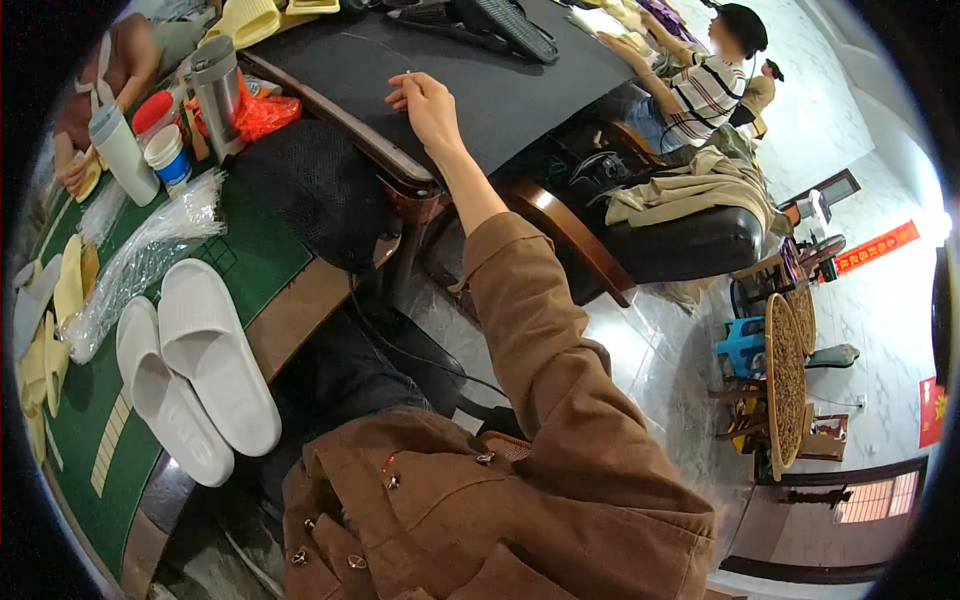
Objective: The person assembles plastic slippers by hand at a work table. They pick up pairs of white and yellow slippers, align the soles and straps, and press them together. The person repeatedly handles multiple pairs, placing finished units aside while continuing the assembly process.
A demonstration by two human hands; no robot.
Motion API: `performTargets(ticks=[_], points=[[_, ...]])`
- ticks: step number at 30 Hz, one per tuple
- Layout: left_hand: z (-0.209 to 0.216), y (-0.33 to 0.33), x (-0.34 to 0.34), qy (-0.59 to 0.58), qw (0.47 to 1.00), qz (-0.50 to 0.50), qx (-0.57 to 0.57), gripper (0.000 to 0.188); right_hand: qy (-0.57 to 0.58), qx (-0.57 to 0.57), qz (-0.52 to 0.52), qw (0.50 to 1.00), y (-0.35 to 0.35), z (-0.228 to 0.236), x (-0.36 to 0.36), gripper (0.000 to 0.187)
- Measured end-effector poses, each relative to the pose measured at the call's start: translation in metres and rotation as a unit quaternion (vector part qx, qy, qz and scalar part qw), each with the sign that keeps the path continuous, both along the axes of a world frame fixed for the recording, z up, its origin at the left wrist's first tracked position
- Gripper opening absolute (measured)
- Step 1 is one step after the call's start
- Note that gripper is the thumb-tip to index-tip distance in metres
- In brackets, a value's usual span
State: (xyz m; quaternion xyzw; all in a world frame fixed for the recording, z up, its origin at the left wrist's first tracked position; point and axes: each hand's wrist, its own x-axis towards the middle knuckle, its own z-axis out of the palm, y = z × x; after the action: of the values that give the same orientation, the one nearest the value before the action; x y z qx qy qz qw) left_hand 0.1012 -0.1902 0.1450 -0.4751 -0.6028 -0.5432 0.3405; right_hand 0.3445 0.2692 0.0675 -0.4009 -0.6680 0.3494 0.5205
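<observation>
My right hand [430,110] reaches out over the black tabletop [350,62], its brown sleeve rising from the lower right. Its fingers are curled together at the tips; a tiny pale speck shows there, too small to name. My left hand is out of the picture. On the green mat [225,262] at the left lie two white slippers [215,350], side by side and partly overlapping. Beside them is a heap of clear plastic bags [150,255]. Black slippers [505,28] rest at the far side of the black tabletop.
A steel tumbler [216,95], a white bottle [122,155], a paper cup [167,158] and a red plastic bag [265,115] stand at the upper left. A black mesh item [315,190] bulges by the table corner. A black chair [690,245] and two co-workers are nearby.
</observation>
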Motion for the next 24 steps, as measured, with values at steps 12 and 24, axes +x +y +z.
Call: performTargets(ticks=[12,24], points=[[0.013,-0.005,-0.006,0.058,0.997,0.054,0.001,0.028,-0.021,0.015,-0.015,1.0,0.005,-0.002,0.003,0.03],[-0.043,0.047,-0.038,-0.11,0.952,-0.091,-0.272,0.038,-0.023,-0.001,0.025,0.999,0.006,-0.006,0.013,0.034]])
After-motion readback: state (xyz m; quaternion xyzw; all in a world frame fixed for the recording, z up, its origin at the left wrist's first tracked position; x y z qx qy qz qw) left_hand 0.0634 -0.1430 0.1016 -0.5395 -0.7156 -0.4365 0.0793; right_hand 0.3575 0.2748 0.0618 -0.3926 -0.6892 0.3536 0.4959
